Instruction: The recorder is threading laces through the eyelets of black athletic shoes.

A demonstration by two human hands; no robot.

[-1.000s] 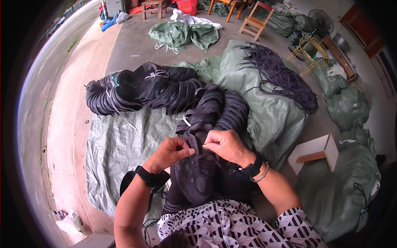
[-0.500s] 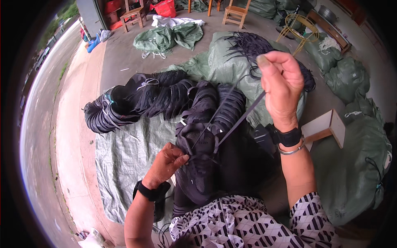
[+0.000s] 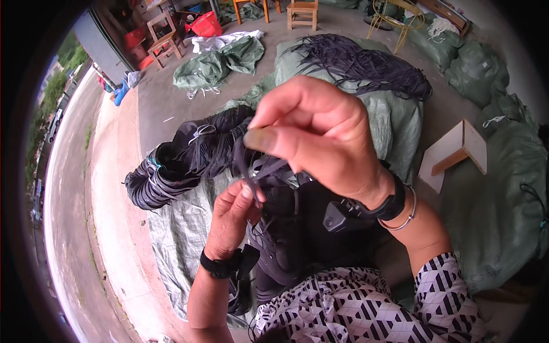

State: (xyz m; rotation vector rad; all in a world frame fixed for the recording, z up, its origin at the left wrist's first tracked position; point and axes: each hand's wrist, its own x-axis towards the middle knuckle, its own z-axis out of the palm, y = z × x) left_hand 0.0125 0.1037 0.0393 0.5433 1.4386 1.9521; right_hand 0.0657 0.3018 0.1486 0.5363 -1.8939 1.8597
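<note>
A dark sneaker [image 3: 275,249] rests on my lap, its toe toward me. My left hand [image 3: 230,216] is closed just above its tongue, pinching a flat dark shoelace [image 3: 242,163]. The lace runs upward to my right hand [image 3: 326,134], which is raised close to the camera and pinches it between thumb and forefinger. That hand and wrist hide part of the shoes behind it. Further off, a row of stacked dark shoes [image 3: 154,184] lies on a green woven sheet [image 3: 178,240].
A heap of dark laces [image 3: 366,66] lies on a green sack [image 3: 394,120] ahead. Full green sacks [image 3: 474,74] line the right side, near a small wooden stand [image 3: 457,150]. Chairs [image 3: 163,39] and a red bag [image 3: 204,24] stand at the back.
My right hand has moved left and nearer to the camera, over the shoes. My left hand has risen slightly from the sneaker. The lace, earlier stretched to the right, now hangs between both hands.
</note>
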